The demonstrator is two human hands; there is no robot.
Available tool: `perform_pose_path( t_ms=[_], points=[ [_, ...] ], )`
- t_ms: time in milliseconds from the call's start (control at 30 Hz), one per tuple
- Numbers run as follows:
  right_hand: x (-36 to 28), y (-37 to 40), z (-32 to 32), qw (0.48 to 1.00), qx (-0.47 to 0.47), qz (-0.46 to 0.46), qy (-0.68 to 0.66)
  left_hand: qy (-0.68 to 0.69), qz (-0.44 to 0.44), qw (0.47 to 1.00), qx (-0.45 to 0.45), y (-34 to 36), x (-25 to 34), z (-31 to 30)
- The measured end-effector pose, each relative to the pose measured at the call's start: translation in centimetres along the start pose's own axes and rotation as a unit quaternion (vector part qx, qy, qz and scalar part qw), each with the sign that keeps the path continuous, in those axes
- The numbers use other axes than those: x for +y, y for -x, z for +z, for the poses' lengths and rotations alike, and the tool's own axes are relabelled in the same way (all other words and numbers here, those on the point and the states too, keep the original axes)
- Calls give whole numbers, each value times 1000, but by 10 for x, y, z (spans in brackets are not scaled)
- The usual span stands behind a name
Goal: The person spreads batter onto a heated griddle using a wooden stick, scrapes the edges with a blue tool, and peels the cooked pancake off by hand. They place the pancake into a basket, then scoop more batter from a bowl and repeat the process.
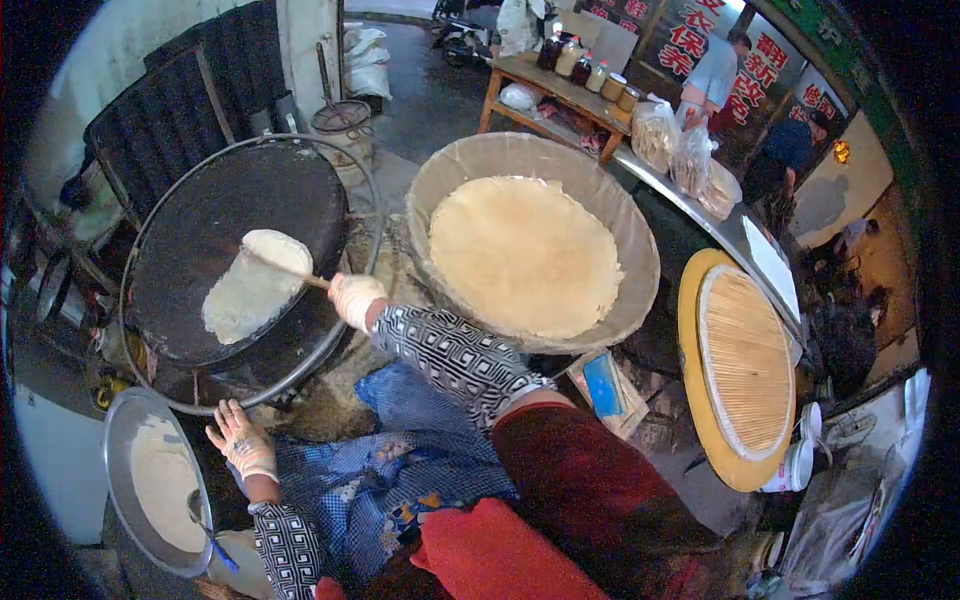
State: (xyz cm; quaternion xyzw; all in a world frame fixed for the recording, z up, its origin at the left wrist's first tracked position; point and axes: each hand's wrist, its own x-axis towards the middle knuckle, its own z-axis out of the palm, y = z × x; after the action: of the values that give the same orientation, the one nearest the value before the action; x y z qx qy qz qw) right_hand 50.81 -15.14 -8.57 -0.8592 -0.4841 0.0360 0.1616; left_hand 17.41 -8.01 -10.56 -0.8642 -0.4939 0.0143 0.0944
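Note:
My right hand [355,300], in a pale glove, is closed around the wooden handle of a batter spreader [292,272]. The spreader reaches over a dark round griddle [190,240], its far end in the pale batter [245,295]. That batter forms an uneven patch right of the griddle's middle. My left hand [243,442], also gloved, has its fingers spread, with the tips right at the metal ring [290,385] around the griddle. Beside it stands a metal bowl [118,440] of batter [160,480], with a blue-handled ladle [215,548] leaning in it.
A large cloth-lined basket [630,235] holds a stack of thin round pancakes [525,255]. To the right are a round tray of thin sticks [745,360] and a metal counter with bagged food [690,160]. Bottles [570,58] line a wooden table [510,68]. People [712,75] stand behind.

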Motion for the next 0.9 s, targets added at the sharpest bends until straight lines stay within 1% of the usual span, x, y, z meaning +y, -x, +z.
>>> perform_pose_path(
  t_ms=[33, 67, 100, 167, 233, 267, 300, 333, 367, 400, 433, 467, 500, 533, 567, 600, 633, 700, 733, 767, 800, 833, 867, 900],
  points=[
    [6, -9, 9, 999, 26, 26, 3, -2, 0, 1000, 1, -3, -3, 0],
    [-1, -15, 6, 999, 0, 49, -11, -9, -16, 1000, -15, -5, -6, -7],
    [-12, -11, -2, 1000, 5, 23, 6, -17, -31, 999, -31, -5, -9, -14],
    [-12, -11, 19, 996, 20, -84, 34, -18, -44, 998, -40, -1, -8, -30],
    [-6, 0, 19, 995, -25, -54, 78, 10, -17, 1000, 2, 7, 5, -44],
    [1, -5, 18, 999, -16, -10, 26, 27, 29, 999, -18, 12, 21, -63],
    [6, -14, 17, 999, -7, 29, -26, 36, 108, 990, 79, 10, 19, -19],
    [-8, -9, 1, 998, 23, 31, -41, 49, 91, 993, 61, 14, 30, -18],
    [-17, -1, -15, 999, -5, -32, -4, 61, 76, 994, 42, 18, 42, -20],
    [-23, 3, -18, 998, -7, -66, 6, 35, 77, 995, 53, 17, 39, -10],
    [-27, 7, -15, 995, -11, -100, 17, 39, 80, 995, 49, 13, 35, -3],
    [-14, -3, 25, 993, 10, -92, 69, 39, 72, 995, 55, 13, 33, -1],
    [-15, 13, -9, 999, -12, -34, 37, 37, 63, 995, 61, 15, 30, -4],
    [-2, -1, 7, 999, 22, -30, 30, 22, 60, 997, 41, 15, 27, -10],
    [-3, -8, -1, 998, 57, -31, 23, 20, 56, 997, 39, 14, 24, -11],
    [-8, -9, -5, 999, 21, 0, -26, 15, 54, 998, 32, 13, 21, -12],
    [-19, -13, -7, 999, 9, 1, -33, 9, 57, 998, 24, 13, 17, -12],
    [-27, -1, -9, 997, 1, -63, 42, 11, 54, 998, 28, 9, 12, -9],
    [-21, -2, 0, 998, -10, -34, 47, 10, 45, 999, 14, 9, 12, -14],
    [-11, -6, 0, 999, -16, 37, -22, 5, 37, 999, 0, 8, 10, -18],
    [-6, -9, 1, 999, 24, 26, 13, 7, 41, 999, 10, 9, 8, -21],
    [-6, -14, 4, 997, 61, 6, 44, 24, 38, 998, 45, 7, 5, -14],
    [-5, -14, 4, 996, 29, -75, 48, 22, 44, 997, 61, 7, 1, -13],
    [-4, -12, 1, 986, -2, -162, 47, 49, 42, 995, 82, 7, 0, -18]
  ],
)
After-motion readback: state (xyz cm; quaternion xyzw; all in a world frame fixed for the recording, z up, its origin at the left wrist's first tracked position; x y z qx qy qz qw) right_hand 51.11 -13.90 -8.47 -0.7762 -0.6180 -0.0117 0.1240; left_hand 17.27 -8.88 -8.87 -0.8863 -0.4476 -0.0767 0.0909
